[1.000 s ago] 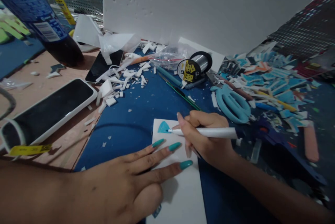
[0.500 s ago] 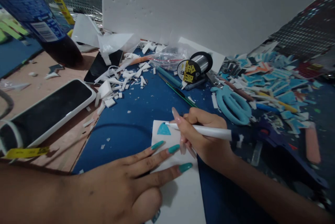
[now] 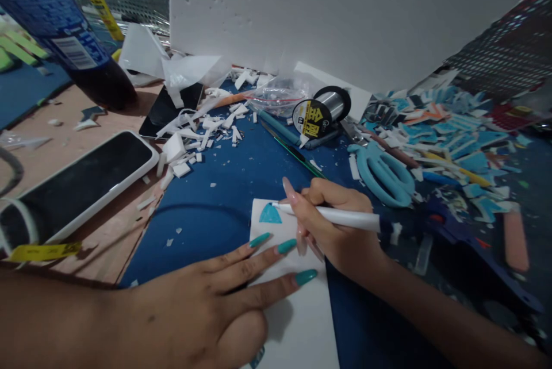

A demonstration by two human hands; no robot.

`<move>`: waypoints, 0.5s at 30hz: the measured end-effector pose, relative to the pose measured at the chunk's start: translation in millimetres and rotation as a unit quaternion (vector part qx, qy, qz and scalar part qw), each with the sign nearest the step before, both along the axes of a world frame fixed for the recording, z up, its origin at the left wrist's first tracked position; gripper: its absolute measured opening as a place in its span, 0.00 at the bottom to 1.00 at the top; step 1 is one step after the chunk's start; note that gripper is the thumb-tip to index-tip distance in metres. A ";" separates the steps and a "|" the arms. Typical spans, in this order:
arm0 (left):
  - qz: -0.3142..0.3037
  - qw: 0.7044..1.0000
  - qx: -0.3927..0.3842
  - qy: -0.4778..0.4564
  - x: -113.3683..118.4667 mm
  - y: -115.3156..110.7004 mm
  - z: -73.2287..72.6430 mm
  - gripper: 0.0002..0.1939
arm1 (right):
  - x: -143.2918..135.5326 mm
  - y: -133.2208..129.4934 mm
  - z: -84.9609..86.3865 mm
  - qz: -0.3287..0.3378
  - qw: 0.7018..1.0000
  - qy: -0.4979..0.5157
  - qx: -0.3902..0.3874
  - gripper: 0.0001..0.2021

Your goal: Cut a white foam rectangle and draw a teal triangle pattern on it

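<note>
A white strip of foam board or card [image 3: 297,323] lies on the blue mat [image 3: 207,202], with a small blue coloured patch [image 3: 271,214] near its far end. My left hand [image 3: 219,300] rests on the strip, its fingers spread and stretched out, long teal nails touching the white surface. In my right hand [image 3: 340,225] is a white marker pen [image 3: 345,217], gripped between thumb and fingers. The pen's tip meets the upper right edge of the blue patch. Part of the strip's left side is hidden under my left hand.
Blue-handled scissors [image 3: 383,173], a wire spool [image 3: 321,110] and a green-edged craft knife [image 3: 297,156] lie beyond my hands. White scraps [image 3: 215,127] and blue offcuts [image 3: 452,127] are heaped around. At left stand a bottle [image 3: 73,35] and a black-screened device [image 3: 81,185].
Hardly anything differs. The pen and my right hand have shifted by a tiny amount at the blue patch; my left hand stays in place.
</note>
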State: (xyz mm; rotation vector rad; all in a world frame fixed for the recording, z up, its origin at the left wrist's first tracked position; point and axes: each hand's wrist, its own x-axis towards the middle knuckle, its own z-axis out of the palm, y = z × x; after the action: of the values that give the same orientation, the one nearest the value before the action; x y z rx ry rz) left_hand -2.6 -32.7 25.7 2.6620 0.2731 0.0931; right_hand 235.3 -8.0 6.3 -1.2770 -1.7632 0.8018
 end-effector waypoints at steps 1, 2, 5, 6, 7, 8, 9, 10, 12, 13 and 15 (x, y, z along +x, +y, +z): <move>-0.002 1.000 0.000 0.002 -0.2 0.1 0.0 0.17 | 0.2 0.0 -1.0 -0.001 1.000 0.002 0.002 0.23; -0.004 1.000 0.001 0.004 -0.3 0.1 -0.3 0.17 | 0.3 0.0 -1.8 -0.001 1.000 0.006 0.003 0.23; -0.012 1.000 0.000 0.012 -0.5 -0.2 -1.1 0.17 | 0.1 0.0 -2.0 0.005 1.000 0.023 -0.009 0.23; -0.012 1.000 0.001 0.013 -0.4 -0.3 -1.1 0.16 | -0.2 0.0 -1.4 0.006 1.000 0.025 -0.012 0.22; -0.013 1.000 0.002 0.012 -0.1 -0.5 -1.1 0.16 | -0.6 0.2 -0.6 0.006 1.000 0.024 -0.013 0.22; -0.013 1.000 0.002 0.009 0.3 -0.8 -1.0 0.16 | -1.1 0.3 0.2 0.008 1.000 0.022 -0.008 0.22; -0.012 1.000 0.003 0.006 0.7 -1.3 -0.9 0.16 | -1.6 0.5 1.0 0.010 1.000 0.019 0.000 0.22; -0.013 1.000 0.003 0.001 1.1 -1.9 -0.9 0.16 | -2.0 0.7 1.6 0.012 1.000 0.018 0.008 0.22; -0.010 1.000 0.006 -0.003 1.5 -3.3 -1.2 0.15 | -2.5 1.1 2.3 0.012 1.000 0.014 0.020 0.21; -0.010 1.000 0.008 -0.003 1.4 -3.9 -1.4 0.15 | -2.5 1.2 2.6 0.011 1.000 0.013 0.022 0.22; -0.008 1.000 0.013 0.000 0.6 -4.5 -1.4 0.15 | -2.3 1.3 2.8 0.008 1.000 0.008 0.023 0.22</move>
State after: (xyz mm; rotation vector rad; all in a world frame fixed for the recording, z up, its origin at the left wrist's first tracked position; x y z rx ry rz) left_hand -2.1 -37.2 24.3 2.6889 0.2517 0.0906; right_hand 233.0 -6.7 9.1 -1.2238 -1.7706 0.7736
